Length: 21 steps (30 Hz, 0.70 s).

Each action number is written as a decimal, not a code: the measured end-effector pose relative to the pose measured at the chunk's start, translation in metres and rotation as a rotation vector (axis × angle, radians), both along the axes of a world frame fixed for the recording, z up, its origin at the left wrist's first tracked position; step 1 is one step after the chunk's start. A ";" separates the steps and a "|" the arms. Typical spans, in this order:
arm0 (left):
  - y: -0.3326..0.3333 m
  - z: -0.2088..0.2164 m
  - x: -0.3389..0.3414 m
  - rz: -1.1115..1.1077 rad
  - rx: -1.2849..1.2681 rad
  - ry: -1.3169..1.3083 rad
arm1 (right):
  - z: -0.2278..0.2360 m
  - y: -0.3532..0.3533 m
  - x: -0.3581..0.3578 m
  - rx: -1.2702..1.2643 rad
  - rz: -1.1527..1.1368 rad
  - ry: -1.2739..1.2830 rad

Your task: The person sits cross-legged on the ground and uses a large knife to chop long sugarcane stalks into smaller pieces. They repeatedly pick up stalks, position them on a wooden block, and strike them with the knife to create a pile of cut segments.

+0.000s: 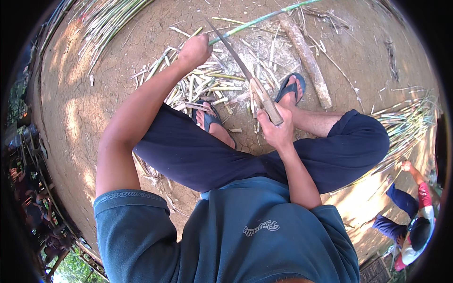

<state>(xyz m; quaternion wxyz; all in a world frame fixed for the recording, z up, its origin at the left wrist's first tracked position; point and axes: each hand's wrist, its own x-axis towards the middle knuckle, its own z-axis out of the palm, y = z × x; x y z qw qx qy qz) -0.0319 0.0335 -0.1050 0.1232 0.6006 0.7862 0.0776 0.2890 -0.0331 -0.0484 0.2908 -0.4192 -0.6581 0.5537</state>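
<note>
My left hand (pixel 196 50) is closed around the near end of a long, thin green stalk (pixel 266 18), which reaches away to the upper right. My right hand (pixel 276 126) grips the wooden handle of a large knife (pixel 238 60) with a long, narrow, dark blade. The blade points up and to the left and crosses the stalk in the picture, just right of my left hand. Whether the two touch, I cannot tell. Below them, a heap of short cut stalk pieces (pixel 214 85) lies on the ground between and around my sandalled feet.
A rough log (pixel 307 61) lies right of the heap. Bundles of long stalks rest at the upper left (pixel 104 29) and right (pixel 408 125). Another person (pixel 413 224) sits at the lower right, one arm stretched toward the right bundle. The ground is dry, cracked earth.
</note>
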 end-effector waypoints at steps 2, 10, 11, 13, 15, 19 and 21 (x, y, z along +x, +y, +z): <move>-0.011 0.013 0.007 0.027 0.030 -0.005 | -0.008 0.003 -0.002 0.033 -0.007 0.006; -0.018 0.025 -0.012 0.119 -0.050 -0.345 | 0.005 0.006 0.003 0.181 0.037 0.064; -0.017 0.029 -0.012 0.088 -0.034 -0.456 | 0.005 0.004 0.002 0.165 0.028 0.077; -0.016 0.035 -0.009 0.098 -0.106 -0.447 | 0.005 0.000 -0.002 0.134 0.011 0.105; -0.020 0.039 -0.009 0.033 -0.135 -0.367 | 0.004 0.000 -0.001 0.124 0.054 0.080; -0.018 0.027 -0.026 0.184 -0.267 -0.277 | 0.005 -0.002 -0.002 0.116 0.092 0.057; -0.017 0.028 -0.027 0.210 -0.280 -0.307 | 0.001 -0.001 0.001 0.089 0.108 0.032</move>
